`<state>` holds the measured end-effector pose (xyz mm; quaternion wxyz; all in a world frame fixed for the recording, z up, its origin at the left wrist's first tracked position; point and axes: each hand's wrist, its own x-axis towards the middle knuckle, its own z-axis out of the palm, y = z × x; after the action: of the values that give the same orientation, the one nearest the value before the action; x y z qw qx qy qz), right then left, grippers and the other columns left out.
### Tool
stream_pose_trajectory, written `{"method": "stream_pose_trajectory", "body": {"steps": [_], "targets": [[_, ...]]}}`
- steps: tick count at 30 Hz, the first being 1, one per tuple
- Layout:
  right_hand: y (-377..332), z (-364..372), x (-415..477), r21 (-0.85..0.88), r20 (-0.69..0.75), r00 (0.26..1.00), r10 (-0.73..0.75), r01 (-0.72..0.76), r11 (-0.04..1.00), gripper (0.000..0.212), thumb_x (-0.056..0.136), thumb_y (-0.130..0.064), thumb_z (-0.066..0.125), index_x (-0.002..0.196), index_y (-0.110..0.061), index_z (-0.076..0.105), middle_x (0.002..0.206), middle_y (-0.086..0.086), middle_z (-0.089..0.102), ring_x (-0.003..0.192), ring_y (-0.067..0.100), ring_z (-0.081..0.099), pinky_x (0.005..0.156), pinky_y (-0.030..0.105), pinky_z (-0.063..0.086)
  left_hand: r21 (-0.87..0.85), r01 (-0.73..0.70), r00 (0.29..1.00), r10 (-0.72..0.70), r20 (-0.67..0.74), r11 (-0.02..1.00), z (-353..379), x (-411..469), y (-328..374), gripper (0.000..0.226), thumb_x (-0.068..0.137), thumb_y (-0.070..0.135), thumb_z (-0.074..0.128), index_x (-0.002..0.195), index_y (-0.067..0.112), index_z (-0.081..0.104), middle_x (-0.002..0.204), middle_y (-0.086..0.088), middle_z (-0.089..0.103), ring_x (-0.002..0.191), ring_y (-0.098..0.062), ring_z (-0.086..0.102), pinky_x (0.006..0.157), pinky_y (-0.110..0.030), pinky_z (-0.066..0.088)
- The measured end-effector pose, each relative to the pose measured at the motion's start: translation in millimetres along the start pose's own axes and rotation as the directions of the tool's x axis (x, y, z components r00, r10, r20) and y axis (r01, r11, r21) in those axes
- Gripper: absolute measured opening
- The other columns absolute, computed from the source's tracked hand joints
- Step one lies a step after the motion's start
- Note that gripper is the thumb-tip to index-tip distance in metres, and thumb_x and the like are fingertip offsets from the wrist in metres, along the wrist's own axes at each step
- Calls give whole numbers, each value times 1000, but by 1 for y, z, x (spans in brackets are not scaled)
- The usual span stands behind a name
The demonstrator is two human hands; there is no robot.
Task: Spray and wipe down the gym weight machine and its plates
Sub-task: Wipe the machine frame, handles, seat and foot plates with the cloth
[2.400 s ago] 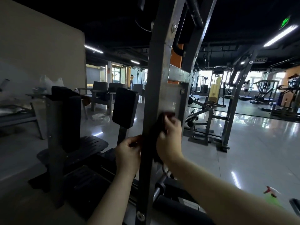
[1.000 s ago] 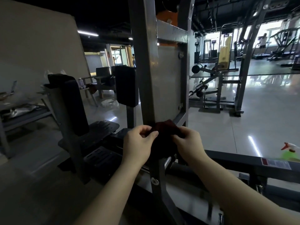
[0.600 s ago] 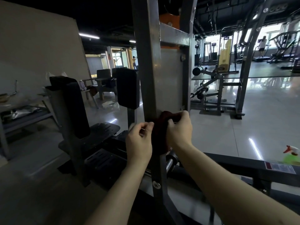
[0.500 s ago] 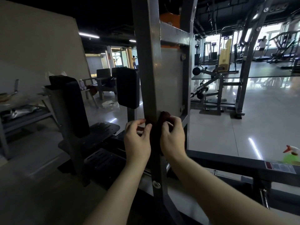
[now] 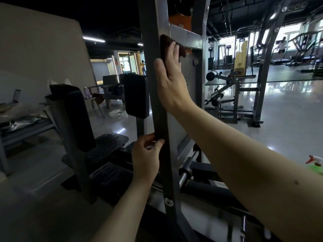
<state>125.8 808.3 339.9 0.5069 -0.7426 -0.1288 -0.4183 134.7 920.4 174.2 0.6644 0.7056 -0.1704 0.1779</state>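
- Pressing cloth (image 5: pixel 166 43) against the machine's post (image 5: pixel 151 49) with right hand (image 5: pixel 172 79), high up, just where crossbar (image 5: pixel 188 38) meets post.
- Laying right fingers (image 5: pixel 174 51) straight and close together over cloth, thumb (image 5: pixel 157 63) flat on post's front face; curling round nothing.
- Bunching cloth, dark and crumpled, under the fingertips, partly on post's right edge, partly just below crossbar.
- Gripping post lower down with left hand (image 5: pixel 146 158): fingers curled at its left edge, thumb tip on the front face.
- Cannot tell whether left hand also pinches anything against the metal.
- Reaching in with both forearms bare from the lower edge, right one passing just beside a chrome roller (image 5: pixel 187 169) near post's lower part.
- Finding spray bottle (image 5: pixel 315 165) well apart at the far right edge, green with a red-and-white head, touched by neither hand.
- Showing black cushion (image 5: pixel 135 95) just left of post and another (image 5: pixel 76 117) further left, on grey stems, with slotted footplate (image 5: pixel 108 144) low between them.
- Showing other machines (image 5: pixel 244 95) on a glossy floor beyond, to the right.
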Motion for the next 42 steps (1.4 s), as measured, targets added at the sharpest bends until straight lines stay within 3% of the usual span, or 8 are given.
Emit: {"method": "stream_pose_trajectory", "body": {"steps": [9, 14, 19, 23, 28, 32, 37, 42], "targets": [[66, 2, -121, -24, 178, 968, 176, -175, 984, 68, 108, -46, 38, 158, -47, -8, 166, -22, -20, 155, 7, -16, 129, 48, 6, -15, -32, 999, 32, 6, 999, -6, 5, -15, 16, 94, -8, 59, 104, -2, 70, 91, 0, 73, 86, -3, 71, 75, -12, 52], [57, -16, -77, -145, 167, 973, 157, -133, 980, 67, 103, -30, 42, 161, -41, 11, 168, -3, 19, 145, 33, 27, 120, 55, 32, -37, 26, 1000, -26, 14, 999, -5, 4, -23, 9, 89, 14, 78, 97, 18, 74, 91, 3, 77, 90, -9, 73, 78, -20, 54], [62, -14, -92, -247, -1, 999, 53, -52, 968, 59, 102, -5, 47, 156, -26, 39, 154, 0, 34, 127, 14, 28, 114, 23, 27, 6, 26, 999, -26, 31, 1000, -8, -5, -33, 12, 88, 10, 78, 92, 19, 72, 85, 9, 73, 76, 7, 68, 71, -10, 49], [129, 19, -193, -118, -99, 971, 217, -228, 967, 49, 101, -22, 49, 145, -44, 44, 148, 0, 38, 138, 23, 39, 117, 45, 38, 69, 70, 997, -71, 11, 995, -10, -2, -38, 18, 86, 19, 81, 88, 33, 70, 87, 13, 74, 80, 5, 69, 73, -11, 51], [151, 36, -260, 6, -69, 879, 472, -473, 881, 38, 95, -45, 47, 117, -75, 42, 138, -6, 36, 130, 16, 48, 109, 42, 50, 90, 53, 998, -54, 11, 995, -10, -7, -38, 11, 88, 24, 78, 94, 29, 71, 89, 16, 71, 81, 8, 66, 68, -4, 46], [132, 26, -214, 21, -100, 922, 375, -375, 927, 45, 104, -18, 51, 143, -39, 47, 131, -5, 36, 122, 13, 50, 107, 36, 50, 77, 49, 999, -51, 15, 996, -9, -15, -43, 12, 91, 24, 76, 92, 34, 69, 89, 15, 72, 84, 7, 67, 69, -5, 48], [138, 20, -210, -26, -83, 941, 328, -331, 943, 51, 106, -18, 51, 153, -35, 41, 134, -9, 35, 127, 7, 44, 113, 30, 43, 75, 29, 999, -32, 41, 997, -9, -19, -52, 18, 90, 22, 76, 91, 39, 68, 92, 15, 73, 87, 7, 67, 72, -6, 48], [184, 37, -277, -97, -42, 780, 625, -626, 774, 43, 104, -20, 48, 146, -30, 47, 131, -4, 36, 124, 18, 48, 109, 43, 48, 198, 56, 992, -77, 101, 979, -14, -27, -69, 14, 88, 23, 79, 97, 29, 70, 95, 11, 73, 86, 6, 67, 69, -4, 46]]}}
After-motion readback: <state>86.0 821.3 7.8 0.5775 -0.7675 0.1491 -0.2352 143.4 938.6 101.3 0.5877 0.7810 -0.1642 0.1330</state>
